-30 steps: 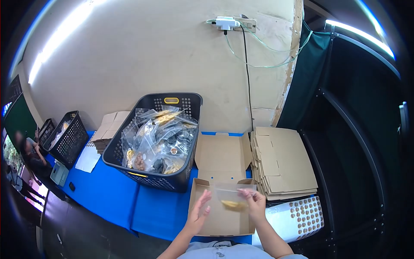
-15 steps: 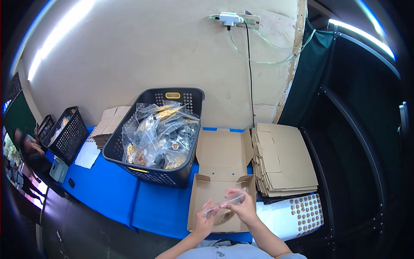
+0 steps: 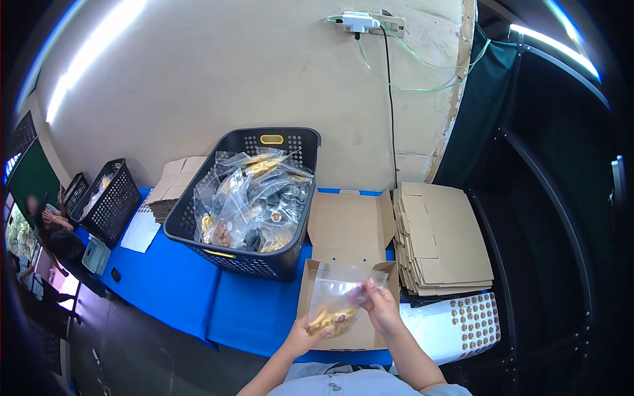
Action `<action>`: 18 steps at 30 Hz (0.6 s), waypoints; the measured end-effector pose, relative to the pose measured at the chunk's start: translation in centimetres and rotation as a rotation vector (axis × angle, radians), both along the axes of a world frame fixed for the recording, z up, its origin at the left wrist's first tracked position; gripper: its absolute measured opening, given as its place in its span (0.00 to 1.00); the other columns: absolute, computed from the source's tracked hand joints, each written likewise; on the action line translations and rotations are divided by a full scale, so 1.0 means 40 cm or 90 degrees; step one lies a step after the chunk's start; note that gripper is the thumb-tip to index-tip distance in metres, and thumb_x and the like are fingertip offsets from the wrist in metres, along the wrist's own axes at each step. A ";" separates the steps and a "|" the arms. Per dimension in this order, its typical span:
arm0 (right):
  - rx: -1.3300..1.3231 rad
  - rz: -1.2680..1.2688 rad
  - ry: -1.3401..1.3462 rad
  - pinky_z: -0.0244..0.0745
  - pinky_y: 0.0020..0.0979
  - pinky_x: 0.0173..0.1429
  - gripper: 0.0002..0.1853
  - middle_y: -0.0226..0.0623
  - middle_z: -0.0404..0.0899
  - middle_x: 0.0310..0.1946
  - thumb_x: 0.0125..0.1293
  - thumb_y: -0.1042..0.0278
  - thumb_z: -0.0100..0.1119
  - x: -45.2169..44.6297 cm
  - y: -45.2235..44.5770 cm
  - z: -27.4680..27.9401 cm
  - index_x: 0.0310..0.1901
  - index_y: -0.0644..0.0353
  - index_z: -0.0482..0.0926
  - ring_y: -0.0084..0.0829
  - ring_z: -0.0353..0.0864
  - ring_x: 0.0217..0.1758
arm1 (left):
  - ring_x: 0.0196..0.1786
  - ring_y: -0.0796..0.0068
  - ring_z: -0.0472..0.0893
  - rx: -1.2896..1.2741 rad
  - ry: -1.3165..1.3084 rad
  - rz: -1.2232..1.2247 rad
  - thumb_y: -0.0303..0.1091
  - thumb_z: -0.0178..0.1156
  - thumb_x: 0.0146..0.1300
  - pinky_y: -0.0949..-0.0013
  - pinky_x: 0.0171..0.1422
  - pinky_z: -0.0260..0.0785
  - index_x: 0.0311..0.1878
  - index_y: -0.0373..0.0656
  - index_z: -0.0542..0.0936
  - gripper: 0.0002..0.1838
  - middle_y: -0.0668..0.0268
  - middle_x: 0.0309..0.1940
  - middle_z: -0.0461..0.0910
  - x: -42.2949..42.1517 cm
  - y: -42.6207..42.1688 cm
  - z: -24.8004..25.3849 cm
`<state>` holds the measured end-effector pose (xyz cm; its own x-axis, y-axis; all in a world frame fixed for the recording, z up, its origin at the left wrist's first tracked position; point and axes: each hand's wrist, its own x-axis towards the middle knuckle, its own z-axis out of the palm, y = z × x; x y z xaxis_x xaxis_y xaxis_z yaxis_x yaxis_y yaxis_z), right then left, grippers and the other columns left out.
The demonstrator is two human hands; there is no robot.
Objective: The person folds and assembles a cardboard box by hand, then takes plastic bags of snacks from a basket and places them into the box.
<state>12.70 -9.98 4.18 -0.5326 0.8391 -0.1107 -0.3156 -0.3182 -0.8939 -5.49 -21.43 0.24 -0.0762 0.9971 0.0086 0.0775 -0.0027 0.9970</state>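
A clear zip bag (image 3: 340, 297) with yellow pieces and a small round sticker is held up over an open cardboard box (image 3: 356, 340). My left hand (image 3: 306, 338) grips the bag's lower left corner, thumb on its front. At the bag's right side, my right hand (image 3: 382, 307) pinches it near the upper part. The box's lid stands open toward the wall. To the left of the box, a black basket (image 3: 264, 266) is heaped with filled clear bags (image 3: 254, 198).
Flat folded cartons (image 3: 449, 237) are stacked right of the box, beside a sheet of round stickers (image 3: 475, 323). More cartons (image 3: 175, 185), another black basket (image 3: 109, 204) and a grey container (image 3: 96, 256) stand left. People (image 3: 56, 231) are at the far left.
The bag has turned from tilted to upright, its front now facing me. My left hand has moved to its lower corner. The view has shifted slightly.
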 end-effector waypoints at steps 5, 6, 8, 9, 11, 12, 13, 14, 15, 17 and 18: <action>0.041 0.018 -0.071 0.69 0.29 0.58 0.29 0.39 0.78 0.49 0.68 0.59 0.58 -0.018 -0.002 -0.066 0.67 0.56 0.61 0.27 0.75 0.54 | 0.53 0.76 0.77 -0.076 -0.188 0.037 0.37 0.62 0.65 0.72 0.58 0.69 0.60 0.32 0.71 0.25 0.62 0.49 0.79 -0.007 0.042 -0.093; 0.073 0.040 -0.125 0.69 0.29 0.58 0.34 0.40 0.77 0.50 0.66 0.62 0.61 -0.023 -0.012 -0.116 0.70 0.55 0.57 0.27 0.75 0.54 | 0.51 0.76 0.77 -0.094 -0.280 0.066 0.37 0.62 0.65 0.72 0.57 0.69 0.59 0.31 0.72 0.24 0.63 0.47 0.80 -0.010 0.052 -0.113; 0.018 0.077 -0.130 0.73 0.33 0.54 0.38 0.41 0.77 0.48 0.63 0.64 0.63 -0.025 -0.033 -0.228 0.70 0.52 0.53 0.28 0.76 0.53 | 0.52 0.73 0.78 -0.158 -0.284 0.030 0.34 0.64 0.63 0.71 0.57 0.70 0.59 0.30 0.71 0.25 0.61 0.48 0.79 -0.028 0.063 -0.184; -0.015 0.066 -0.182 0.75 0.33 0.50 0.36 0.41 0.77 0.47 0.63 0.64 0.64 -0.026 -0.037 -0.284 0.69 0.53 0.55 0.29 0.77 0.50 | 0.53 0.71 0.78 -0.062 -0.172 0.101 0.34 0.66 0.61 0.70 0.57 0.70 0.60 0.31 0.70 0.27 0.58 0.50 0.78 -0.026 0.062 -0.234; -0.050 0.067 -0.233 0.77 0.33 0.46 0.35 0.42 0.77 0.47 0.63 0.63 0.64 -0.037 -0.028 -0.444 0.68 0.54 0.57 0.30 0.79 0.48 | 0.55 0.65 0.78 -0.052 0.045 0.254 0.27 0.67 0.55 0.66 0.58 0.71 0.63 0.37 0.67 0.31 0.51 0.54 0.75 -0.040 0.050 -0.266; 0.004 0.020 -0.339 0.77 0.32 0.42 0.35 0.44 0.77 0.47 0.61 0.62 0.65 -0.040 -0.015 -0.553 0.66 0.57 0.58 0.30 0.80 0.45 | 0.55 0.65 0.78 -0.058 0.045 0.260 0.27 0.67 0.55 0.66 0.58 0.71 0.63 0.37 0.67 0.31 0.51 0.54 0.75 -0.048 0.042 -0.253; 0.061 -0.031 -0.443 0.78 0.31 0.39 0.36 0.45 0.77 0.46 0.60 0.61 0.67 -0.044 -0.009 -0.616 0.65 0.60 0.60 0.31 0.81 0.43 | 0.54 0.65 0.78 -0.029 0.055 0.293 0.26 0.66 0.55 0.65 0.57 0.71 0.63 0.39 0.67 0.31 0.53 0.54 0.76 -0.056 0.042 -0.223; 0.060 -0.030 -0.443 0.78 0.31 0.39 0.36 0.45 0.77 0.46 0.60 0.61 0.67 -0.054 -0.008 -0.631 0.65 0.60 0.60 0.31 0.81 0.43 | 0.54 0.65 0.78 0.004 0.066 0.325 0.24 0.65 0.54 0.65 0.57 0.71 0.63 0.41 0.68 0.31 0.54 0.54 0.76 -0.062 0.048 -0.192; 0.075 0.033 -0.505 0.78 0.29 0.39 0.36 0.46 0.78 0.46 0.58 0.58 0.68 -0.069 -0.008 -0.640 0.62 0.63 0.61 0.30 0.81 0.44 | 0.49 0.67 0.79 0.031 0.082 0.376 0.19 0.60 0.55 0.67 0.52 0.72 0.56 0.40 0.73 0.23 0.56 0.49 0.77 -0.062 0.055 -0.171; 0.156 0.082 -0.634 0.79 0.29 0.35 0.37 0.48 0.80 0.38 0.54 0.51 0.70 -0.095 -0.007 -0.666 0.57 0.68 0.66 0.31 0.83 0.37 | 0.46 0.67 0.80 0.112 0.151 0.411 0.18 0.58 0.55 0.67 0.49 0.73 0.51 0.40 0.75 0.18 0.57 0.47 0.78 -0.075 0.055 -0.099; 0.157 0.087 -0.633 0.79 0.29 0.35 0.37 0.48 0.80 0.38 0.54 0.51 0.70 -0.104 -0.007 -0.636 0.57 0.68 0.66 0.31 0.83 0.37 | 0.43 0.68 0.80 0.195 0.219 0.440 0.17 0.56 0.56 0.68 0.45 0.73 0.47 0.40 0.77 0.14 0.58 0.44 0.78 -0.084 0.060 -0.070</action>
<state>8.56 -10.25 -21.27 -0.3860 0.8377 -0.3864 0.6269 -0.0691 -0.7761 -8.83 -19.04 -2.55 -0.6147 0.6760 0.4065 0.4616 -0.1097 0.8803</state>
